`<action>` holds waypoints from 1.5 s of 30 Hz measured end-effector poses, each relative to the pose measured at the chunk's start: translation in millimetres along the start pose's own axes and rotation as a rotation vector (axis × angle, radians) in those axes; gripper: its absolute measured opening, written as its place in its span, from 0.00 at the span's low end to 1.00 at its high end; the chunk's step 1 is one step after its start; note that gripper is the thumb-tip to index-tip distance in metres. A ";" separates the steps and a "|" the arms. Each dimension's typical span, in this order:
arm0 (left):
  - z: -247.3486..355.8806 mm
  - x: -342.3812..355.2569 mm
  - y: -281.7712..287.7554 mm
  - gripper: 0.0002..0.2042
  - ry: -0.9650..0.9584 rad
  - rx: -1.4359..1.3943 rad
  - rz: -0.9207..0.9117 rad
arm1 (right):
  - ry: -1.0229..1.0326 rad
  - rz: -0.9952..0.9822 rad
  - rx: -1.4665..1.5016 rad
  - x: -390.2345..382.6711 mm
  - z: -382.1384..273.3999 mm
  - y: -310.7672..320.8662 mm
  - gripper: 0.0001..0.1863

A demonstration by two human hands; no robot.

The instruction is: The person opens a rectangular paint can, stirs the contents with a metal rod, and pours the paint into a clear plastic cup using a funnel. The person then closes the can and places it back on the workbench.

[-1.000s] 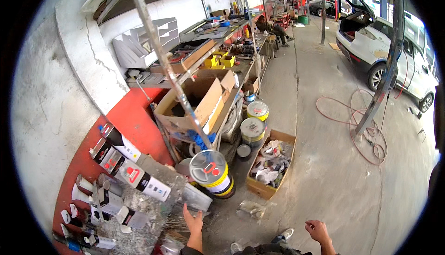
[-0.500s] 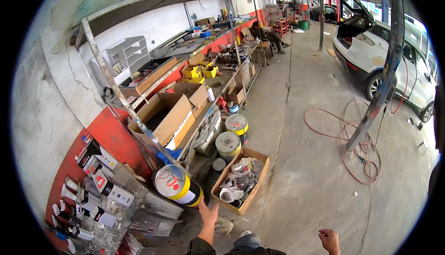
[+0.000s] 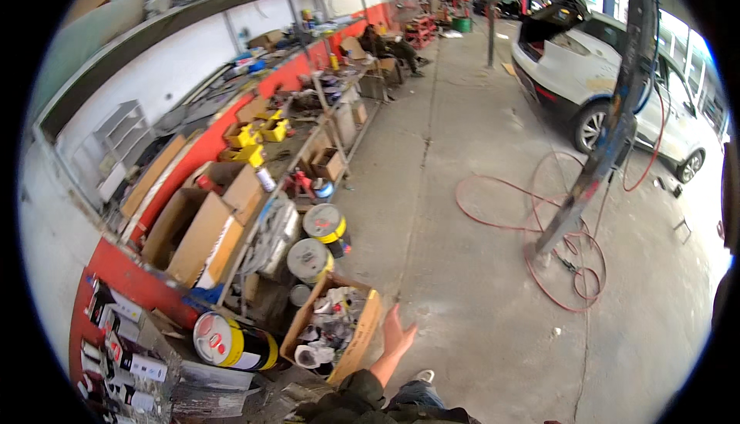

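Note:
My left hand (image 3: 397, 336) reaches out above the concrete floor with its fingers apart and nothing in it. Nearest to it is a cardboard box (image 3: 370, 318) full of crumpled paper and rags (image 3: 339, 318), just to its left; the hand appears apart from the box. Left of that box a black-and-yellow pail (image 3: 245, 345) with a grey lid leans tilted. My right hand is out of sight below the lower edge.
Two more pails, a near one (image 3: 310, 260) and a farther one (image 3: 325, 224), stand beside the workbench. A red hose (image 3: 532, 285) lies coiled around a steel post (image 3: 582, 200) at right. A white car (image 3: 597, 58) has its tailgate raised. A person (image 3: 393, 48) sits farther back.
My left hand has moved from beside the black-and-yellow pail to the right, past the box. The right hand has dropped out of view. The whole view has shifted, with things now farther left.

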State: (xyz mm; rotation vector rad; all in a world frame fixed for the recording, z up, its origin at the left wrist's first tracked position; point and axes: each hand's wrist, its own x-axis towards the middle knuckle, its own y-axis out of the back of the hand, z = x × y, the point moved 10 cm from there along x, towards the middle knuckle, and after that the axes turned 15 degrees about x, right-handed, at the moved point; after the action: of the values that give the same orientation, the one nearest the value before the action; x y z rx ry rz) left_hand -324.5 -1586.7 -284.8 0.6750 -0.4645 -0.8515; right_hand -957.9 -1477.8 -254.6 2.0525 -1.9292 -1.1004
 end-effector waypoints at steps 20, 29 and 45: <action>524.8 -80.7 -465.5 0.42 -0.387 0.058 -0.412 | -0.601 0.276 0.654 167.9 345.5 354.0 0.16; 619.3 -48.8 -576.7 0.39 -0.172 0.096 -0.495 | -0.338 0.377 0.277 302.5 408.8 566.2 0.15; 949.6 -47.9 -992.5 0.38 -0.454 0.103 -0.886 | -0.855 0.851 0.878 250.8 474.8 690.1 0.13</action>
State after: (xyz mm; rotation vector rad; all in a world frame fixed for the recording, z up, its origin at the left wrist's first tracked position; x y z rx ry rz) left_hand -1463.7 -2354.6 -322.7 0.7897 -0.6244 -1.8509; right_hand -1812.0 -1648.5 -331.4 0.5403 -3.6436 -1.0271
